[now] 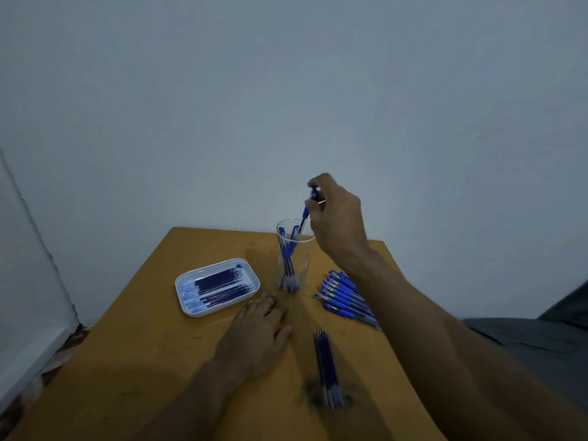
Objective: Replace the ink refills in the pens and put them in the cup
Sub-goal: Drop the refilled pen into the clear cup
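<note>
A clear tall cup [300, 259] stands near the far edge of the yellow-brown table [133, 370] with a few blue pens inside. Just above its rim my right hand [337, 218] pinches a blue pen [306, 211] by its top end, the tip pointing down into the cup's mouth. Flat on the table in front of the cup rests my left hand [259, 332], fingers straight and holding nothing. A heap of blue pens [345, 297] lies right of the cup, partly hidden by my right forearm. Several loose dark refills [326, 361] lie in the near middle.
A white rectangular tray [187, 281] with many dark refills sits left of the cup. The table ends just behind the cup at a bare pale wall. A dark green smudge marks the table under the loose refills' near ends.
</note>
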### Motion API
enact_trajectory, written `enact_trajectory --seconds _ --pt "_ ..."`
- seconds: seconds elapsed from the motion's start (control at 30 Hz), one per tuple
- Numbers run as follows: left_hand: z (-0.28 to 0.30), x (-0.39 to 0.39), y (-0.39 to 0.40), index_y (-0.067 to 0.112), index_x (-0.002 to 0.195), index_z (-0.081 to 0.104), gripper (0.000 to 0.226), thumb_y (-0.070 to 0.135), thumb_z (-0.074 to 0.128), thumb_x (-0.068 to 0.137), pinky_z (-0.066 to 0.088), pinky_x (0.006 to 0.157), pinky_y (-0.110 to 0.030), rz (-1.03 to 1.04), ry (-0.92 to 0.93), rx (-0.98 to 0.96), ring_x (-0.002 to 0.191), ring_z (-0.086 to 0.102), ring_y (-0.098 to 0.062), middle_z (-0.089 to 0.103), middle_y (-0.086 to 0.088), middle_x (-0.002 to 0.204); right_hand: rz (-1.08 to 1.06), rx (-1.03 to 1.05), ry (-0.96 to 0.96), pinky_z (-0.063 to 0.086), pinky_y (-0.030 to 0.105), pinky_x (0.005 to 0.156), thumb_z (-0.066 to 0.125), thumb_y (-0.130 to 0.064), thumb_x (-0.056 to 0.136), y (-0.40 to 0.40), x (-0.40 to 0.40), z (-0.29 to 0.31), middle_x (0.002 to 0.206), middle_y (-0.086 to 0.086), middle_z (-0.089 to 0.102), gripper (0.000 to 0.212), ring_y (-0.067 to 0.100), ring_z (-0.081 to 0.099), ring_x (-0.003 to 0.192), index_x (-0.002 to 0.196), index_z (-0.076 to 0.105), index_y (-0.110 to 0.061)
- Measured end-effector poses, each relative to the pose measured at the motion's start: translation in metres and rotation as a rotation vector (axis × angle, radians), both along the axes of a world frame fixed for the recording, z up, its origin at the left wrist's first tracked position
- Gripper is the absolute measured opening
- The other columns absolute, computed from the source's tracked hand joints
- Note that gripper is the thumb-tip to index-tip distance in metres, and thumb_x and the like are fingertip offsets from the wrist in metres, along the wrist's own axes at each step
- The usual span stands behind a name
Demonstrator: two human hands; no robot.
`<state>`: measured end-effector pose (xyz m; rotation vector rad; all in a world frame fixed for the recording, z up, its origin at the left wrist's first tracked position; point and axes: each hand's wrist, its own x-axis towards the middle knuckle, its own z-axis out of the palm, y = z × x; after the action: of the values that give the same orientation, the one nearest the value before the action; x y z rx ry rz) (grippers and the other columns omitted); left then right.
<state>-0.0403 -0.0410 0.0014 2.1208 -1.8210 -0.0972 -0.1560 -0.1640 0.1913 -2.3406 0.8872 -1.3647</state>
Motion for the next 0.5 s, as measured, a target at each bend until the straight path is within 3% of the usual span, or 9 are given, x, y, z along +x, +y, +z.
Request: enact_trajectory --seconds 0.13,0.23,0.4,0.5 --pt "0.0 0.0 0.0 0.032 0.155 0.029 0.059 0.058 0.029 0.102 0.01 0.125 -0.034 0.002 0.002 0.014 0.153 0.01 -0.012 0.017 0.008 0.166 -0.012 0.068 0.188 0.059 0.049 0.069 0.062 -0.013 0.098 -0.009 0.012 -0.023 0.092 0.01 0.069 0.026 0.027 0.066 0.078 0.123 0.056 -0.017" --pt "0.0 0.0 0.001 0.033 0.155 0.028 0.059 0.058 0.029 0.102 0.01 0.125 -0.035 0.007 0.006 0.01 0.153 0.009 -0.011 0.017 0.008 0.167 -0.061 0.087 0.265 0.059 0.047 0.069 0.064 -0.019 0.097 -0.014 0.017 -0.032 0.092 0.01 0.069 0.018 0.025 0.065 0.077 0.113 0.055 -0.02" --pt "-0.001 0.0 0.001 0.034 0.154 0.03 0.058 0.059 0.03 0.101 0.01 0.124 -0.034 0.011 0.006 -0.005 0.153 0.01 -0.011 0.018 0.008 0.166 -0.108 0.12 0.379 0.059 0.038 0.075 0.064 -0.027 0.097 -0.022 0.023 -0.039 0.099 0.007 0.072 0.012 0.022 0.065 0.09 0.105 0.069 -0.019" --pt "-0.001 0.0 0.0 0.034 0.154 0.03 0.058 0.059 0.03 0.101 0.011 0.124 -0.035 0.014 0.002 -0.002 0.153 0.01 -0.012 0.019 0.008 0.166 -0.118 0.153 0.417 0.059 0.036 0.073 0.063 -0.025 0.099 -0.023 0.024 -0.041 0.098 0.006 0.075 0.017 0.018 0.066 0.085 0.103 0.075 -0.014"
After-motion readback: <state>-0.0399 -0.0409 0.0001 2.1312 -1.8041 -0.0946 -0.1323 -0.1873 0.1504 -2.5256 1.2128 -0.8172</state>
